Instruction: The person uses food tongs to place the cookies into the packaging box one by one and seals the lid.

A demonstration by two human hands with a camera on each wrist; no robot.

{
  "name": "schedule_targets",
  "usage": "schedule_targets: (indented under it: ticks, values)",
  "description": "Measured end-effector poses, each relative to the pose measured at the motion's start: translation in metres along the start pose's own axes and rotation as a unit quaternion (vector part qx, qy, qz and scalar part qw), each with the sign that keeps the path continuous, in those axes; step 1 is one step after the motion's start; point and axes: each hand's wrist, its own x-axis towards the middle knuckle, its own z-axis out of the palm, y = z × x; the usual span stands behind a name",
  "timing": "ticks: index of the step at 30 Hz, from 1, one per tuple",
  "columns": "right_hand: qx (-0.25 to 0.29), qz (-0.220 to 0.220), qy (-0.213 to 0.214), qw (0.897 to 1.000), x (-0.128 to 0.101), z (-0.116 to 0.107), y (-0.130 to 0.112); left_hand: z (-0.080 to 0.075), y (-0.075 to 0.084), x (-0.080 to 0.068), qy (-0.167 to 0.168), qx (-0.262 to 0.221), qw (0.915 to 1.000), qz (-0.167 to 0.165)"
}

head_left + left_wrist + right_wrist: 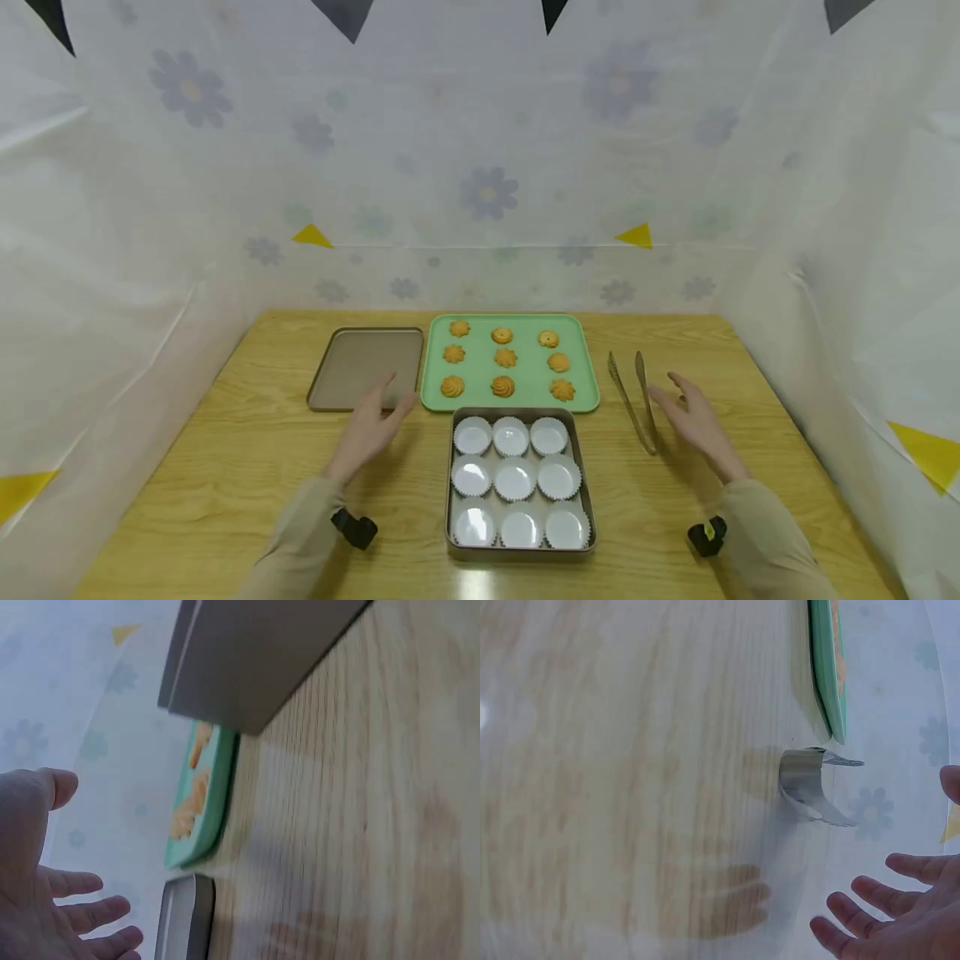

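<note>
Both hands hover above the wooden table, holding nothing. My left hand (pixel 370 429) has its fingers spread in front of the flat brown tray (pixel 367 367); in the left wrist view the left fingers (pixel 97 911) extend loosely. Beside the metal tongs (pixel 633 408) is my right hand (pixel 697 425), its fingers (pixel 881 896) relaxed and apart from the tongs in the right wrist view. Cookies such as a swirled cookie (pixel 502 386) lie in rows on a green tray (pixel 588 392). Between the hands, a metal baking pan (pixel 519 553) holds rows of white paper cups (pixel 515 478).
The wooden table (pixel 217 492) is enclosed by a flower-printed curtain (pixel 420 167) at the back and pale sheets at the sides. The pan's tall side wall (pixel 255 660) stands close by in the left wrist view. The tongs lie with their tips toward the back.
</note>
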Motion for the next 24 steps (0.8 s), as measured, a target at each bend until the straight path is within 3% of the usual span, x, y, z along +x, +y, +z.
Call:
schedule_targets:
  ticks: [8, 14, 21, 24]
  values:
    - [-0.001, 0.014, -0.014, 1.000, 0.001, 0.000, -0.006, 0.011, 0.023, -0.015, -0.024, -0.044, 0.9986, 0.018]
    - [-0.039, 0.028, -0.046, 0.998, 0.009, 0.005, -0.011, 0.015, 0.042, -0.030, -0.053, -0.029, 0.9981, 0.013]
    - [-0.092, 0.039, -0.068, 0.993, 0.023, 0.008, -0.019, 0.020, 0.049, -0.040, -0.094, -0.034, 0.9946, 0.026]
    - [-0.108, 0.047, -0.076, 0.990, 0.027, 0.008, -0.019, 0.022, 0.050, -0.044, -0.115, -0.058, 0.9913, 0.024]
